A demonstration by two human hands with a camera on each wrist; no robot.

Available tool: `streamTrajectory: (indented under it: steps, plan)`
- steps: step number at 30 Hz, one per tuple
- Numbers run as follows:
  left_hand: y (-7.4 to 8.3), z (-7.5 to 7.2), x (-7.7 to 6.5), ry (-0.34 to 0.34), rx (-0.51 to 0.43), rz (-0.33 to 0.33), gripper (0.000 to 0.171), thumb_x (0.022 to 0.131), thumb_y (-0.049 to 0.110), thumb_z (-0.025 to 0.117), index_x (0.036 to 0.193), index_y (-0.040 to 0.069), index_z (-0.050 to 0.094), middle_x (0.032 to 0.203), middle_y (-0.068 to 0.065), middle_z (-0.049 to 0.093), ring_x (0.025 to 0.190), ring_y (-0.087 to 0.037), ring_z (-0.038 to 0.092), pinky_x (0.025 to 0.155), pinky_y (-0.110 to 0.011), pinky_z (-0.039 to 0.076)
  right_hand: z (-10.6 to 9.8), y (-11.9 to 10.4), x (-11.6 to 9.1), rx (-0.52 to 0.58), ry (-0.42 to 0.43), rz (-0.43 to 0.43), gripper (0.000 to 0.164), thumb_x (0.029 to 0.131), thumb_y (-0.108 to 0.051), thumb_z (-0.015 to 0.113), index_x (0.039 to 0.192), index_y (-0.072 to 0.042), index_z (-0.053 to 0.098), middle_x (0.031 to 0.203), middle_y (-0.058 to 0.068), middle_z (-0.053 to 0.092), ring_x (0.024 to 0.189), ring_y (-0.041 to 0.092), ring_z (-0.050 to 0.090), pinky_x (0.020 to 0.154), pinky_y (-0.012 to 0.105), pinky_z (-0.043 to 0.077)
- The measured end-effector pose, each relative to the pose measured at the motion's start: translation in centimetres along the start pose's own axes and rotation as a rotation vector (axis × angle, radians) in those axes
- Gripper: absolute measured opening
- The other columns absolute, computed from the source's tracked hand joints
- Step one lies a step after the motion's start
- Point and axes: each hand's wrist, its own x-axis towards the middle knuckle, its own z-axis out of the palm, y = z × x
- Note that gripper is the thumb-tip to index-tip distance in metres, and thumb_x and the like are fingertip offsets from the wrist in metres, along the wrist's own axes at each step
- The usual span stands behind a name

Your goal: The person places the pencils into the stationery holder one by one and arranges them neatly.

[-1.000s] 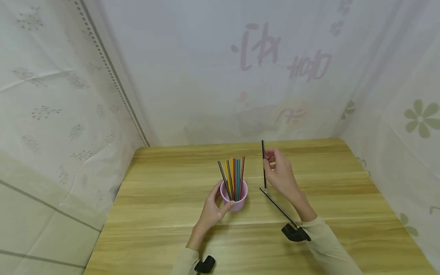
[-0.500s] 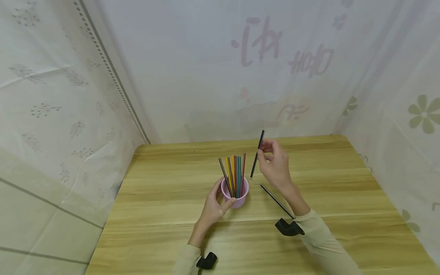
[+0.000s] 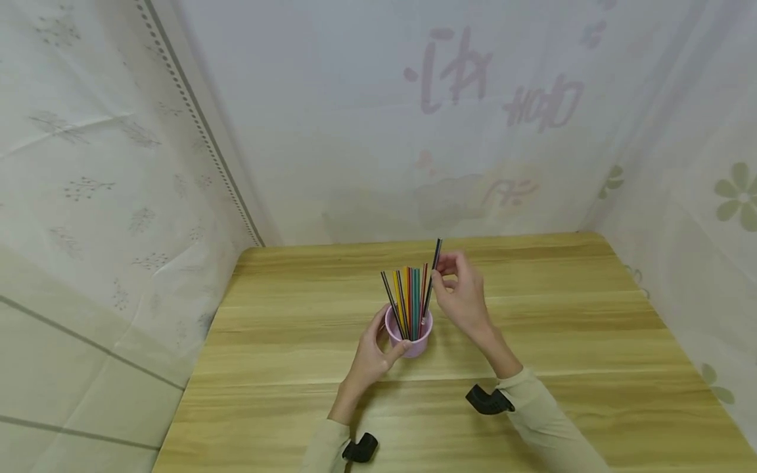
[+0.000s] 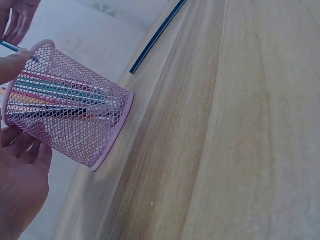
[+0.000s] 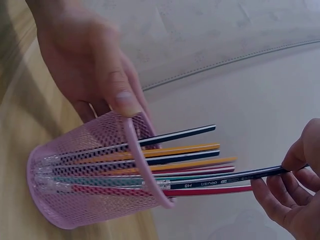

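Observation:
A pink mesh pencil cup (image 3: 417, 348) stands on the table, with several pencils (image 3: 416, 292) in it: black, yellow, red and teal. My left hand (image 3: 369, 358) grips the cup from its left side, thumb near the rim. At the cup's right, my right hand (image 3: 464, 295) pinches a dark striped pencil (image 5: 215, 182) by its upper part. This pencil tilts, its metal ferrule and eraser end down at the mouth of the cup, overlapping the rim in the right wrist view. Another dark blue pencil (image 4: 157, 38) lies on the table in the left wrist view; the head view does not show it.
The wood-grain table (image 3: 284, 315) reaches back to a pale printed curtain (image 3: 343, 131). More patterned curtain hangs on both sides. A black wrist mount (image 3: 489, 399) sits at the right sleeve, another black mount (image 3: 361, 449) at the left.
My right hand has lifted the dark pencil off the table and carried it left to the cup's mouth. The left hand keeps its hold on the cup.

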Motion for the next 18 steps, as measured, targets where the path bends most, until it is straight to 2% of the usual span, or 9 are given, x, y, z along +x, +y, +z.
streamTrajectory:
  steps: [9,14,18]
  plan:
    - [0.0,0.0,0.1,0.010,-0.007,-0.010,0.082,0.087,0.006,0.079,0.154,-0.001,0.033,0.153,-0.023,0.046,0.141,-0.036,0.048,0.122,-0.044,0.039,1.0,1.0,-1.4,-0.012,-0.043,0.129,0.026,0.092,0.010,0.062,0.117,0.008,0.056,0.103,0.022,0.064,0.092,0.031,0.066,0.071,0.016,0.062]
    - [-0.1,0.1,-0.2,0.011,-0.005,-0.016,0.083,0.087,0.007,0.080,0.155,-0.001,0.033,0.153,-0.023,0.046,0.141,-0.037,0.048,0.121,-0.047,0.039,1.7,1.6,-2.3,-0.030,-0.068,0.192,0.029,0.092,0.011,0.062,0.120,0.012,0.054,0.106,0.026,0.063,0.094,0.036,0.065,0.072,0.022,0.064]
    - [-0.1,0.2,-0.1,0.019,-0.016,-0.018,0.083,0.087,0.007,0.080,0.154,-0.002,0.033,0.152,-0.023,0.047,0.140,-0.037,0.048,0.121,-0.046,0.039,1.8,2.2,-2.7,-0.034,-0.088,0.213,0.026,0.093,0.008,0.063,0.118,0.008,0.056,0.106,0.023,0.064,0.095,0.032,0.066,0.075,0.026,0.065]
